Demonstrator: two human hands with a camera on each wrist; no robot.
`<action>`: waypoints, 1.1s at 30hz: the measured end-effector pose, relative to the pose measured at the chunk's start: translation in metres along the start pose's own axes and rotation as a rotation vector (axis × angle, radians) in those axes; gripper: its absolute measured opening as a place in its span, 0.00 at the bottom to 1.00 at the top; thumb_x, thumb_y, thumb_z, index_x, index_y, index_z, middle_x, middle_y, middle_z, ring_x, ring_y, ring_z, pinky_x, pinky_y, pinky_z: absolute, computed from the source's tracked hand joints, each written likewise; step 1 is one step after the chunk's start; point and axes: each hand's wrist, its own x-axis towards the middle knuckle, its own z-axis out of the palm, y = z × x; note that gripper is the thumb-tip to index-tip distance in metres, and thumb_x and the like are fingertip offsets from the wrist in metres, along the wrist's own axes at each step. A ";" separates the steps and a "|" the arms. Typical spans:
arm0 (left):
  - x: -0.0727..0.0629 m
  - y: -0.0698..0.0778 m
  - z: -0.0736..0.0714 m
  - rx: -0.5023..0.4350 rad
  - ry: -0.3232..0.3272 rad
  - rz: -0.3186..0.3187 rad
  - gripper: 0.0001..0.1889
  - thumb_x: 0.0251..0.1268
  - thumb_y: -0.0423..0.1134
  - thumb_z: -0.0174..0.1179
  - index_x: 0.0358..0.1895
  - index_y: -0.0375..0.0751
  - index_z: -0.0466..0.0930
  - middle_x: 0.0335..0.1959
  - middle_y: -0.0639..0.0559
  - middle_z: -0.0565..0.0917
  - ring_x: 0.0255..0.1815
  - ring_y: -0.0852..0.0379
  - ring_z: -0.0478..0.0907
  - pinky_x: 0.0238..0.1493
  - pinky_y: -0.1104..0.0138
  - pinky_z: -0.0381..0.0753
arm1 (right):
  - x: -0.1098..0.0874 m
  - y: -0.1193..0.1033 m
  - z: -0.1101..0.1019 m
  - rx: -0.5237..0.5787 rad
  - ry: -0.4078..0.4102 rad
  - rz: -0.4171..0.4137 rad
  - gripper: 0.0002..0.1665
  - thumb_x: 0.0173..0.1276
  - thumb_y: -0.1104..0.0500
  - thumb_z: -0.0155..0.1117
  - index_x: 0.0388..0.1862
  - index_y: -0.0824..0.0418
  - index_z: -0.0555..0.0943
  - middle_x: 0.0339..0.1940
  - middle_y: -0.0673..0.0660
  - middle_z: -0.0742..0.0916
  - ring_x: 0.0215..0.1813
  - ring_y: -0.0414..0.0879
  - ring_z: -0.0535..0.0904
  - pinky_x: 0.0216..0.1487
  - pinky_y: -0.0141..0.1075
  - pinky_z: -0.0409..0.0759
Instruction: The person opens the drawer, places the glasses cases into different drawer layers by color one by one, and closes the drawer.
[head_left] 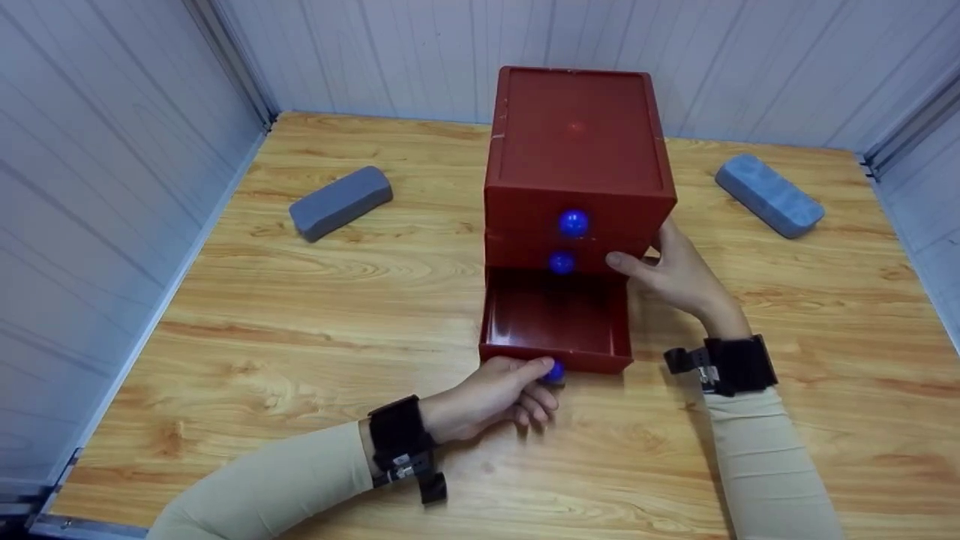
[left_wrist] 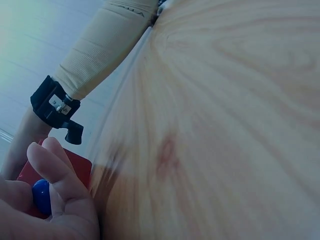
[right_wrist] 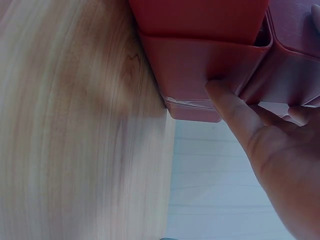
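Observation:
A red drawer cabinet [head_left: 581,135] with blue ball knobs stands on the wooden table. Its bottom drawer [head_left: 555,315] is pulled out, and I see only a bare, shiny floor inside it. The drawer's blue knob [head_left: 555,371] is pinched by my left hand [head_left: 491,397]; the left wrist view shows the same knob [left_wrist: 42,196] between thumb and fingers. My right hand [head_left: 686,277] holds the cabinet's right front corner, thumb on the front and fingers along the side. In the right wrist view a fingertip [right_wrist: 218,89] touches the red side wall. The upper drawers are closed.
To the left on the table lies a dark grey block [head_left: 341,201]. A lighter blue-grey block [head_left: 770,196] lies to the right of the cabinet. Pale panelled walls [head_left: 390,60] close off the table at the back and both sides.

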 end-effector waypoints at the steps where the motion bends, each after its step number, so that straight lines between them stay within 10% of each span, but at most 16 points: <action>1: -0.001 -0.001 0.000 -0.001 -0.004 -0.001 0.21 0.82 0.48 0.58 0.54 0.31 0.86 0.27 0.53 0.87 0.24 0.65 0.82 0.24 0.76 0.77 | 0.000 0.000 0.000 0.002 -0.001 0.000 0.45 0.77 0.55 0.69 0.85 0.49 0.57 0.78 0.55 0.73 0.77 0.54 0.71 0.64 0.41 0.83; 33: -0.018 -0.010 0.005 0.021 -0.076 -0.033 0.22 0.83 0.51 0.57 0.56 0.33 0.86 0.28 0.50 0.88 0.24 0.62 0.84 0.24 0.74 0.80 | 0.001 0.002 0.000 0.015 -0.010 0.004 0.46 0.77 0.56 0.69 0.86 0.49 0.56 0.79 0.56 0.72 0.78 0.55 0.70 0.63 0.38 0.83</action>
